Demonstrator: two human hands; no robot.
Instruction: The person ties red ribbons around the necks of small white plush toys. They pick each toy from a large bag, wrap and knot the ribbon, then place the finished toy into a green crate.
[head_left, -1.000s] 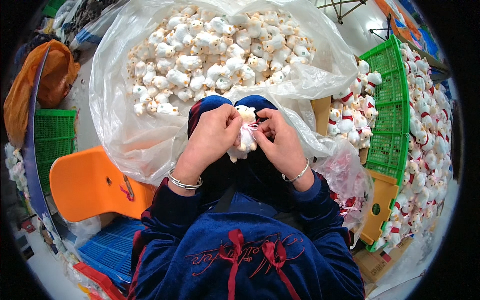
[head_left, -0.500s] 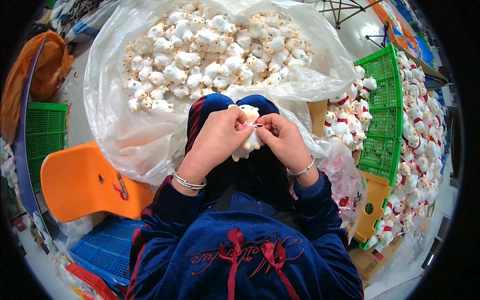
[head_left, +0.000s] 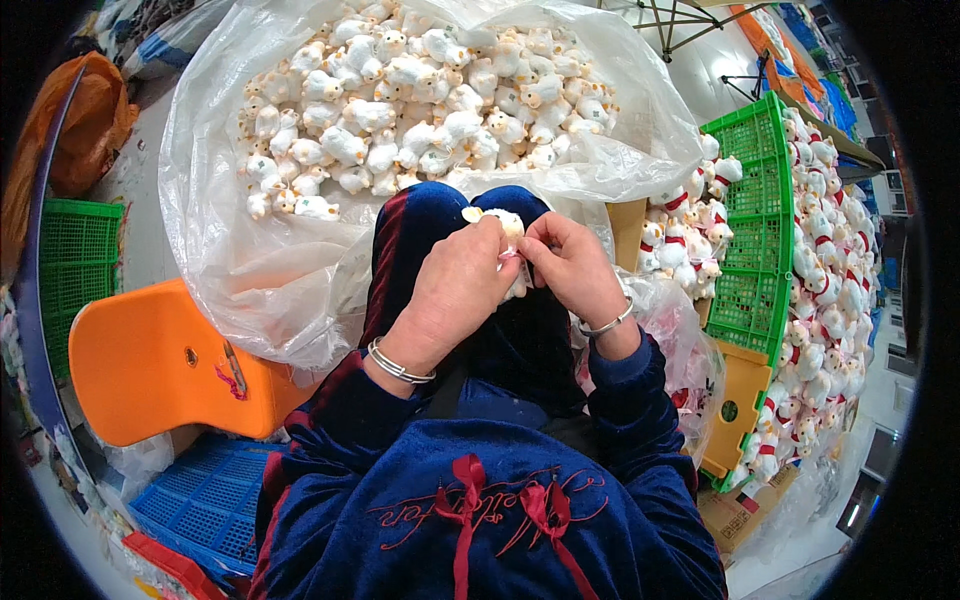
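Observation:
A small white plush animal (head_left: 503,219) with a cream head rests above my knees, its head pointing away from me. My left hand (head_left: 455,285) is closed around its left side and neck. A thin pink ribbon (head_left: 509,254) shows at the neck, partly covered by the fingers. From the right, my right hand (head_left: 578,270) pinches at the neck with thumb and forefinger on the ribbon. The ribbon's ends are mostly hidden. The lower body of the toy shows between the two hands.
A large clear plastic bag (head_left: 230,230) full of white plush animals (head_left: 370,115) lies ahead. Toys with red neck ribbons (head_left: 815,290) fill the right side, beyond a green crate (head_left: 750,230). An orange chair (head_left: 160,365) at left carries small scissors (head_left: 233,368). A blue crate (head_left: 205,495) sits below it.
My left hand has shifted right and forward over the toy, covering more of it. The pink loop that showed between both hands is now mostly hidden. The whole view has moved slightly.

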